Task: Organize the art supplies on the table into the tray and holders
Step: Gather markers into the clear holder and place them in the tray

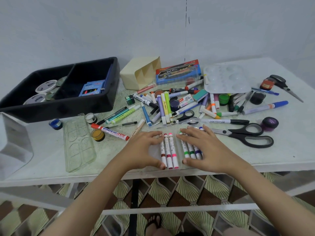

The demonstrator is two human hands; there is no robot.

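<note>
A row of short white markers [169,150] with coloured caps lies at the table's near edge, apparently in a clear sleeve. My left hand [144,147] touches the brown, red and pink ones from the left with spread fingers. My right hand [202,147] lies over the green and purple markers [189,150] on the right. A black tray [68,106] at far left holds white jars and a neon pencil box [92,88]. A cream holder [141,74] lies tipped on its side behind the pile.
A heap of pens, markers, paint pots and highlighters [170,103] covers the table's middle. Large black scissors [243,133] lie right of my right hand. A clear palette [78,143], a red marker [110,132] and a white palette [225,79] also lie about.
</note>
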